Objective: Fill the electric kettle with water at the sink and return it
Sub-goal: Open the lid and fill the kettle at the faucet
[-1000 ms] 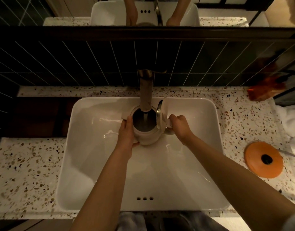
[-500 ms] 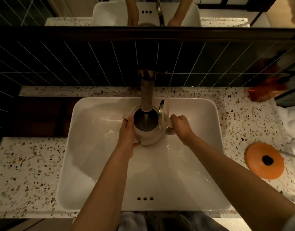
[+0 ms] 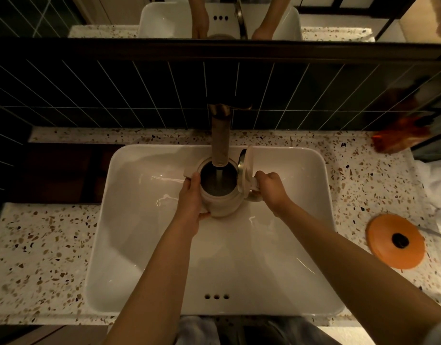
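A cream electric kettle [image 3: 223, 204] is held upright over the white sink basin [image 3: 144, 245], right under the spout of the faucet [image 3: 220, 143]. Its lid [image 3: 245, 171] stands swung up on the right side. A thin stream of water falls into the dark opening. My left hand [image 3: 190, 206] wraps the kettle's left side and base. My right hand [image 3: 270, 189] grips the kettle's handle on the right.
An orange round kettle base [image 3: 396, 241] with a dark centre lies on the speckled counter [image 3: 40, 257] to the right of the sink. White cloth [image 3: 438, 185] and an orange object [image 3: 401, 135] sit at the far right. Dark tiles and a mirror rise behind the faucet.
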Demonstrator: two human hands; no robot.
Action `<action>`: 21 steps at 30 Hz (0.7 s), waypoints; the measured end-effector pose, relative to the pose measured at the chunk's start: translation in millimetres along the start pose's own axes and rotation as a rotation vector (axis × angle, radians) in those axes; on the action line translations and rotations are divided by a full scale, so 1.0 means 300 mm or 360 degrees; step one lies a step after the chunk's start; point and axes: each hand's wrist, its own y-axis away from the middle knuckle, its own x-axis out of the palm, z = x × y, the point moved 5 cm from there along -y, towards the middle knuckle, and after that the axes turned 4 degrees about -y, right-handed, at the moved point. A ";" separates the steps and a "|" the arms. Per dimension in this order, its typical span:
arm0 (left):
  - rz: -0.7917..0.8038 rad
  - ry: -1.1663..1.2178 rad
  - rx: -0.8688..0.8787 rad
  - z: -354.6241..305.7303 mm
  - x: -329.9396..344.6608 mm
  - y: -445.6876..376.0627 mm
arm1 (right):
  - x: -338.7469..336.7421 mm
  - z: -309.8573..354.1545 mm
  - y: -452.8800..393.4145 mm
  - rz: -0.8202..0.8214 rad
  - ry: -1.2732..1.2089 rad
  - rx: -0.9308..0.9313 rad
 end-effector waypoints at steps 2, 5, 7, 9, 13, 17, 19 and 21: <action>0.0002 -0.0003 0.0003 0.000 -0.001 0.000 | 0.000 0.004 0.003 -0.0002 0.0006 -0.0010; 0.0002 -0.0006 0.0008 0.002 -0.001 -0.001 | 0.000 0.005 0.005 0.0000 0.0001 -0.0012; -0.0002 -0.0006 0.0006 0.002 0.000 -0.001 | 0.002 0.007 0.006 0.0011 -0.0012 -0.0014; -0.0001 -0.0005 0.0004 0.003 0.001 -0.002 | 0.002 0.006 0.007 0.0014 -0.0001 -0.0022; -0.0006 0.0007 -0.0004 0.003 0.000 -0.003 | -0.001 -0.002 -0.002 -0.0005 0.0001 -0.0003; 0.0007 0.0003 -0.0005 0.005 -0.002 -0.005 | -0.002 -0.010 -0.011 0.0001 0.0005 0.0008; 0.0022 0.0007 -0.0002 0.006 -0.003 -0.007 | -0.002 -0.012 -0.014 0.0004 0.0001 0.0000; 0.0035 0.0006 -0.0001 0.005 -0.005 -0.009 | -0.002 -0.016 -0.019 0.0006 0.0003 0.0001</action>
